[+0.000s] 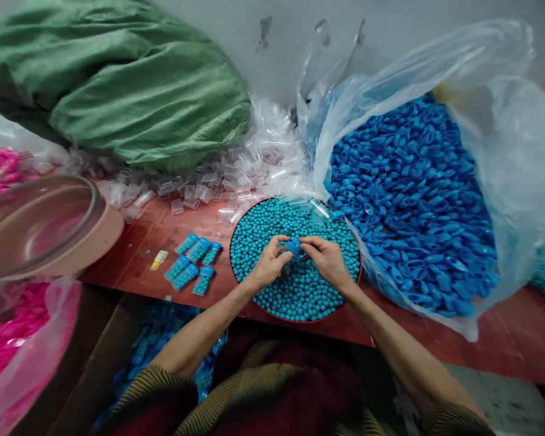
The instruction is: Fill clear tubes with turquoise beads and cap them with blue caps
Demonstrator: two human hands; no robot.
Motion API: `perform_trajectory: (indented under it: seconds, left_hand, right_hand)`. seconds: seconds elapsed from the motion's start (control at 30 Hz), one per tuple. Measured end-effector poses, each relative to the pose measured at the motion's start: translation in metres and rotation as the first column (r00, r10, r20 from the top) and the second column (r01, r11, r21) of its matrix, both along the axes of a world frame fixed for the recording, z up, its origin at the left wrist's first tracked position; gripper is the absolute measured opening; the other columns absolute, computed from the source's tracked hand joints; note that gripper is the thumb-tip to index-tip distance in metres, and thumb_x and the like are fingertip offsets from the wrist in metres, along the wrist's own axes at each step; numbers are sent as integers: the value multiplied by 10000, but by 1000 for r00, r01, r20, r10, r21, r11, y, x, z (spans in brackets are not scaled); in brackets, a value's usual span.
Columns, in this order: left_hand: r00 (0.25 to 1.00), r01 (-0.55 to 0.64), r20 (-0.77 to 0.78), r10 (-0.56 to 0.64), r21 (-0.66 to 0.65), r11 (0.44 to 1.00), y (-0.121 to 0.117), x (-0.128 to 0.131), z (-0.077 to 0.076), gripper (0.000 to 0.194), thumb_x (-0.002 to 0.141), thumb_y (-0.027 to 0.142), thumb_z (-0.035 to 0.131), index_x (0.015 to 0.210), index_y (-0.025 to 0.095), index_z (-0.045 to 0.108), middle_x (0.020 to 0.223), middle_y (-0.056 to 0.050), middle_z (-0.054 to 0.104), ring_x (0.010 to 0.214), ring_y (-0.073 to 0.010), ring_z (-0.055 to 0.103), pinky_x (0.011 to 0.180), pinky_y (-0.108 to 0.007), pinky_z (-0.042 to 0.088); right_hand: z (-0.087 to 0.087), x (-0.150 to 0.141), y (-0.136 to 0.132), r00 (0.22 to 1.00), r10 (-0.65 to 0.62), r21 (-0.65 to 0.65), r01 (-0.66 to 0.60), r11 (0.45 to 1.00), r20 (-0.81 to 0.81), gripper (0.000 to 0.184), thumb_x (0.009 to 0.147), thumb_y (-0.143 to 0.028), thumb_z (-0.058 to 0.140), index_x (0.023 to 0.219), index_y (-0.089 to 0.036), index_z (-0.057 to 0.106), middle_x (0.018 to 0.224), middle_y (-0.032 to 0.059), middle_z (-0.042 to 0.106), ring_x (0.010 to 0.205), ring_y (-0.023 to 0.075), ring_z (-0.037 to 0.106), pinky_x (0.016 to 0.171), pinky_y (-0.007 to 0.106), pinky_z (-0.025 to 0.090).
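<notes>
My left hand [269, 261] and my right hand [326, 257] meet over a round red tray [300, 320] heaped with small teal beads [300, 290]. Between the fingertips of both hands sits a small blue-capped tube [293, 247], pinched from either side. Several filled tubes with blue caps [195, 263] lie on the red table to the left of the tray. A large clear bag of blue caps [413, 200] stands open just right of the tray.
Clear empty tubes [236, 172] are piled behind the tray, under a green sack [131, 91]. A pinkish basin [40, 227] and bags of pink pieces [9, 345] sit left. A box with filled blue tubes [154, 345] is below the table edge.
</notes>
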State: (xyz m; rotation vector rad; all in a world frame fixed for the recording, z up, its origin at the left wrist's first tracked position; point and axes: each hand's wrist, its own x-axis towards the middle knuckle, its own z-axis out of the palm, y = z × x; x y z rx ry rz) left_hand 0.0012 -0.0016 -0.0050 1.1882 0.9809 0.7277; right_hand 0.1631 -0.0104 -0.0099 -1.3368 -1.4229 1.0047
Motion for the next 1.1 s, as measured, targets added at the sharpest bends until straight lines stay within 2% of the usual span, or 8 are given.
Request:
perform_trajectory:
  seconds: [0.13,0.3,0.43,0.57,0.67,0.83,1.0,1.1]
  left_hand:
    - [999,-40,6,40,60,997,-1,4,5,544,789,263,538,1298,202,356,764,24,529,541,-74,471,503,-196,394]
    - [997,-48,62,40,127,991,-3,4,13,429,787,237,539,1207,169,486,792,0,563,705,-111,511,657,-220,426]
    - [997,-76,30,73,88,993,-8,4,13,374,795,285,568,1149,174,520,698,24,533,609,-92,468,569,-200,389]
    - [988,-143,53,143,-8,990,-12,7,11,350,789,326,595,1098,175,531,652,42,503,556,-73,432,528,-187,351]
    - [974,-207,96,206,-1,978,-11,12,12,270,754,288,627,984,169,552,636,51,490,562,-65,421,537,-176,344]
    - [951,-297,86,298,-25,955,-9,19,9,223,739,303,638,900,176,551,572,68,434,514,-61,369,495,-180,285]
    - [953,-291,85,290,-2,957,-10,16,6,231,746,297,636,926,175,556,596,65,440,536,-62,379,510,-180,300]
    - [964,-185,177,196,-76,980,-7,8,9,354,722,322,674,1016,173,544,653,55,500,557,-63,437,539,-181,350]
  right_hand:
    - [-2,-4,-11,960,77,227,-141,964,269,427,767,-397,646,1124,-187,542,1071,102,613,955,232,621,790,390,550]
    - [-11,-13,-17,868,50,283,-215,935,494,795,729,-400,701,1374,-184,289,1217,168,524,1086,307,570,831,452,532]
    - [-11,-17,-20,761,66,249,-292,923,646,907,741,-450,672,1431,-149,166,1221,216,498,983,329,610,674,427,552]
    - [-9,-21,-22,670,58,206,-308,929,740,878,745,-477,638,1416,-143,181,1132,181,533,811,278,632,547,359,517]
    - [-8,-24,-19,669,-26,262,-255,931,743,801,742,-425,626,1380,-128,244,1039,153,552,766,250,613,533,321,489]
    - [-13,-24,-10,689,-6,290,-298,909,725,752,696,-395,648,1312,-109,326,955,117,540,756,237,582,558,319,480]
    - [-13,-23,-10,738,31,267,-282,921,674,755,685,-390,666,1313,-137,331,964,101,531,771,244,585,582,340,495]
    - [-6,-23,-12,762,83,204,-274,940,642,787,727,-394,658,1375,-178,267,1060,119,530,819,251,612,616,358,518]
